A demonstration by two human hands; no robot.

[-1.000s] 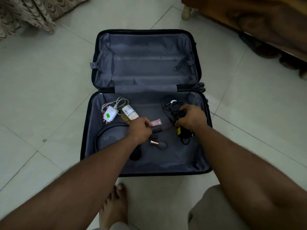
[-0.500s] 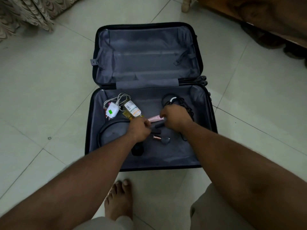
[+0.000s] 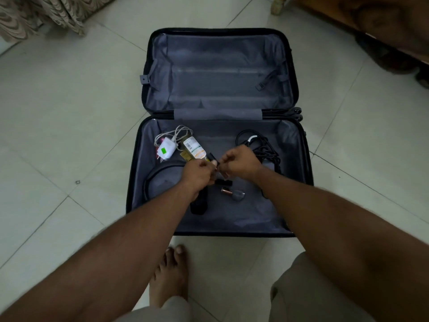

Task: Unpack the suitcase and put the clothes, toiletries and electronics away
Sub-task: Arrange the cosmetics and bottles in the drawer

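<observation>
Far upper left of the frame, a patterned curtain [image 3: 34, 15] brushes the pale tiled floor [image 3: 58, 108], and a wide stretch of bare tile runs from there down the left side to the suitcase [image 3: 137, 163]. The case lies flat open in the centre, its lid half toward the top of the frame with nothing in it but grey lining, its near half packed with small things. Just inside the near half's left wall sits a white charger [image 3: 166, 149] with a green sticker, its white cable looped above it. Touching it on the right lies a clear bottle [image 3: 194, 147] with a printed label. Below those, a curved zip pocket, and a dark cylinder [image 3: 199, 203] partly under the left forearm.

Now the centre: the left hand [image 3: 199, 171] is curled, fingertips pinching a small item I cannot make out; the right hand [image 3: 239, 162] is curled too, pinching something tiny right against the left. Just below them, a small black tube [image 3: 224, 181], then a copper-capped bottle [image 3: 227, 190] on bare lining. Right of the right hand, a tangle of black cable [image 3: 260, 145] rests near the right wall. Beyond the case's right edge, open tile reaches dark wooden furniture [image 3: 383, 22] at upper right. A bare foot [image 3: 170, 273] stands on the floor just outside the near rim.
</observation>
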